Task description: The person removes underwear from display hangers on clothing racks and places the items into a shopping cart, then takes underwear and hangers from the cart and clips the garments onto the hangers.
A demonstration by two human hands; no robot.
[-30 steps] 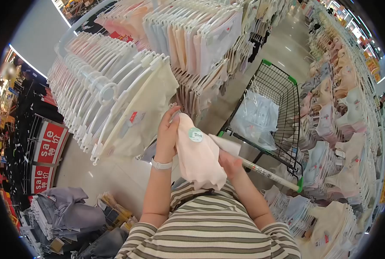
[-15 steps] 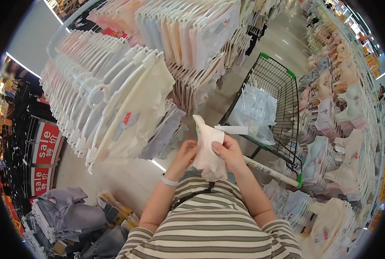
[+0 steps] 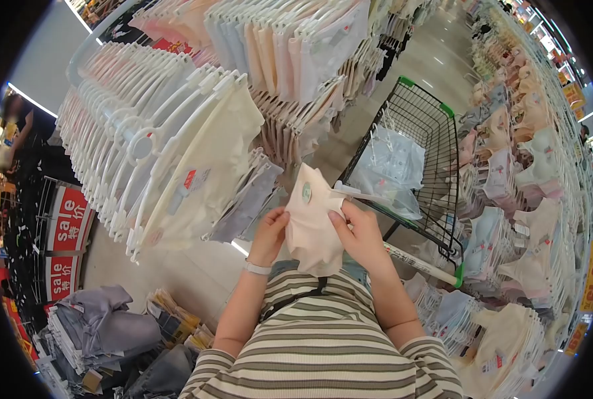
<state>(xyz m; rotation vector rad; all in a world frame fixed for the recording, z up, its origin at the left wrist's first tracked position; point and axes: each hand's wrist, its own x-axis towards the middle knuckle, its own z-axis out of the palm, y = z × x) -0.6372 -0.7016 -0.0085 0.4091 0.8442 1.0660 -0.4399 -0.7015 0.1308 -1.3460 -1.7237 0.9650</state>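
Left hand (image 3: 268,234) and right hand (image 3: 361,233) were apart, each pinching one side of the pink garment (image 3: 314,223) at center frame, likely to spread it for viewing; cart (image 3: 413,159) sat upper right.

One cart (image 3: 436,156), at least two signs (image 3: 70,219)

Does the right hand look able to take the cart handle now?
Probably yes: the cart handle lies close beside the right hand, nothing visible between them. Its fingers pinch the pale garment, though, so they would likely let go first.
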